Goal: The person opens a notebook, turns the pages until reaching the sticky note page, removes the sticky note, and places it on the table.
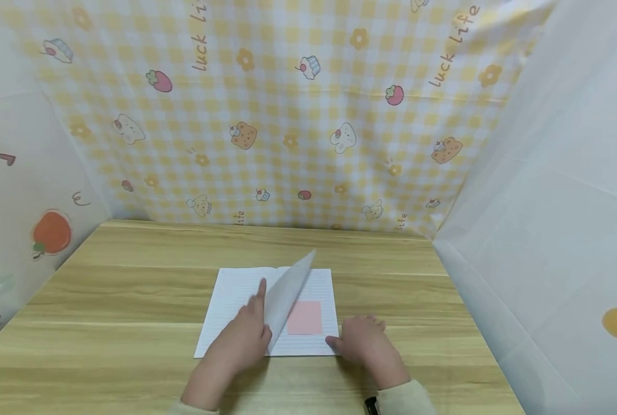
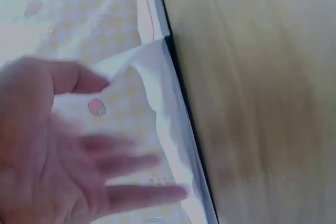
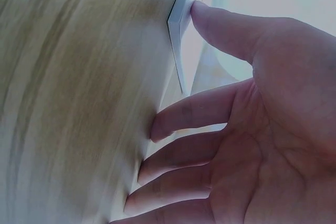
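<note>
An open notebook (image 1: 230, 300) with lined pages lies on the table. One leaf (image 1: 290, 291) stands lifted and slanted near the middle, leaning over the right page. A pink sticky note (image 1: 305, 318) sits on that right page, partly behind the leaf. My left hand (image 1: 243, 340) is over the left page at the leaf's lower edge; its fingers (image 2: 147, 195) are spread and its thumb points at the paper. At the notebook's lower right corner, my right hand (image 1: 362, 340) rests its thumb (image 3: 210, 22) on the edge, with the other fingers touching the table.
A black-capped pen or marker (image 1: 371, 405) shows beside the right sleeve at the table's near edge. The wooden table (image 1: 417, 288) is enclosed by a yellow checked cloth (image 1: 287, 144) behind and pale cloth walls at both sides.
</note>
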The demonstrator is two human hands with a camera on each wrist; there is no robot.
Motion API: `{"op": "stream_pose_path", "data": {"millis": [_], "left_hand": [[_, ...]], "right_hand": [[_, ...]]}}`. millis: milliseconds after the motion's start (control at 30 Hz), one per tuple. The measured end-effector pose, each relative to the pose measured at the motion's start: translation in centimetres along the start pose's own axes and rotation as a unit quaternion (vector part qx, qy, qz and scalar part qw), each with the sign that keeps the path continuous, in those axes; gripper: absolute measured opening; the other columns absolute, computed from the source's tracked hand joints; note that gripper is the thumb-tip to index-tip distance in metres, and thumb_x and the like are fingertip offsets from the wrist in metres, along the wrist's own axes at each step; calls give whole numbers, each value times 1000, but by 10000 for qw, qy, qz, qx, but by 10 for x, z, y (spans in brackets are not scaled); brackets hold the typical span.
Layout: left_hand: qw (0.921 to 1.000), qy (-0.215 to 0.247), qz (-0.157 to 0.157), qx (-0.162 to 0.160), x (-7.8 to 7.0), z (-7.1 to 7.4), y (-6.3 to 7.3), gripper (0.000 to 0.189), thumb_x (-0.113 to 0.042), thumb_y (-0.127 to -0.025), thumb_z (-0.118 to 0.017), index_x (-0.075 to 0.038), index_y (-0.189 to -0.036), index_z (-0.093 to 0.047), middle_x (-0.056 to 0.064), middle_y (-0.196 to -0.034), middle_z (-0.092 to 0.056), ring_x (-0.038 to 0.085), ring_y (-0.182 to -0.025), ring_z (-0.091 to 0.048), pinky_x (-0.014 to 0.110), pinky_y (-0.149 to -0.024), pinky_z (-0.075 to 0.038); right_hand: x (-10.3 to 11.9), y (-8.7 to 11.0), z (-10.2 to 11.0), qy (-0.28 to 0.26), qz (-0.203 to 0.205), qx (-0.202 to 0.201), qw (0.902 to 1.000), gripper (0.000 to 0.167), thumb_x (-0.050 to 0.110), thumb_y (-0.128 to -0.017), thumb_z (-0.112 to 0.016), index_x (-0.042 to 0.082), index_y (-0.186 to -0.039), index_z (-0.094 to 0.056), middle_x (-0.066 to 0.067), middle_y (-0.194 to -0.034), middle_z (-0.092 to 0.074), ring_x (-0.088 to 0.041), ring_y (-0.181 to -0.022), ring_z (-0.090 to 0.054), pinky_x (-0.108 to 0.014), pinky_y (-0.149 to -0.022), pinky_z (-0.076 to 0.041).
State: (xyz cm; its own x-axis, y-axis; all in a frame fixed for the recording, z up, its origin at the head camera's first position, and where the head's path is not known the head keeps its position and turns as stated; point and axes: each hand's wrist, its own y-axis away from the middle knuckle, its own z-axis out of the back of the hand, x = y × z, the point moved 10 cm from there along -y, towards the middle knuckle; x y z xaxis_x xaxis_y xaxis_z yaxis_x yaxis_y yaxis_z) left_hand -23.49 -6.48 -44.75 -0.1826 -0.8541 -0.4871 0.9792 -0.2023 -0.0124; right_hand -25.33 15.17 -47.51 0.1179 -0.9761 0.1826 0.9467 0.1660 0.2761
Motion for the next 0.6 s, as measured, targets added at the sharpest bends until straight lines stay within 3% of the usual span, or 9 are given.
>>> {"op": "stream_pose_path", "data": {"millis": [100,167,233,300,367,433,600], "left_hand": [[9938,-918,-144,-617,-5,11,1,97,-7,-95,-67,-16,-173,-10,31,-174,-19,58,-156,-29,88,-109,-34],[9790,-1768,-401,-928,-13,15,3,100,-3,-90,-74,-28,-172,-22,21,-179,-13,54,-162,-18,95,-107,-22],[9621,-2416,-692,-1055,-21,15,5,93,0,-86,-79,-35,-164,-42,10,-180,-20,48,-165,-15,95,-110,-13],[9505,-2823,-881,-955,-26,11,8,73,-5,-87,-81,-36,-150,-61,2,-174,-37,43,-164,-25,95,-112,-13],[9519,-2883,-828,-622,-25,4,10,49,-9,-92,-76,-33,-135,-73,0,-164,-53,41,-160,-36,94,-113,-14],[9610,-2694,-599,-196,-20,-3,11,38,-10,-95,-72,-28,-128,-77,2,-154,-64,41,-154,-46,92,-115,-18],[9813,-1839,-91,568,-7,-17,13,42,0,-99,-62,-16,-136,-72,17,-151,-64,47,-144,-55,84,-115,-32]], "right_hand": [[1,0,0,1,-8,1,10000,57,47,-97,-72,-10,-106,-73,-46,-130,-64,-73,-132,-49,-87,-110,-34],[1,0,1,6,-11,-6,10000,57,47,-97,-72,-10,-104,-73,-45,-130,-64,-72,-133,-50,-87,-110,-34],[0,0,1,14,-11,-8,10000,56,46,-98,-72,-9,-102,-73,-45,-129,-65,-72,-132,-50,-87,-110,-34],[0,0,1,1,-10,5,10000,56,47,-98,-71,-9,-104,-73,-45,-131,-64,-72,-133,-49,-87,-111,-34],[-1,-1,1,-42,-1,14,10000,57,46,-98,-71,-10,-106,-73,-45,-132,-63,-73,-134,-48,-87,-111,-33],[0,0,0,-84,18,30,10000,57,46,-99,-71,-10,-107,-73,-45,-133,-62,-73,-134,-47,-87,-111,-32],[0,1,-1,-76,51,33,10000,59,46,-99,-71,-11,-111,-73,-46,-133,-62,-74,-134,-46,-88,-111,-32]]}}
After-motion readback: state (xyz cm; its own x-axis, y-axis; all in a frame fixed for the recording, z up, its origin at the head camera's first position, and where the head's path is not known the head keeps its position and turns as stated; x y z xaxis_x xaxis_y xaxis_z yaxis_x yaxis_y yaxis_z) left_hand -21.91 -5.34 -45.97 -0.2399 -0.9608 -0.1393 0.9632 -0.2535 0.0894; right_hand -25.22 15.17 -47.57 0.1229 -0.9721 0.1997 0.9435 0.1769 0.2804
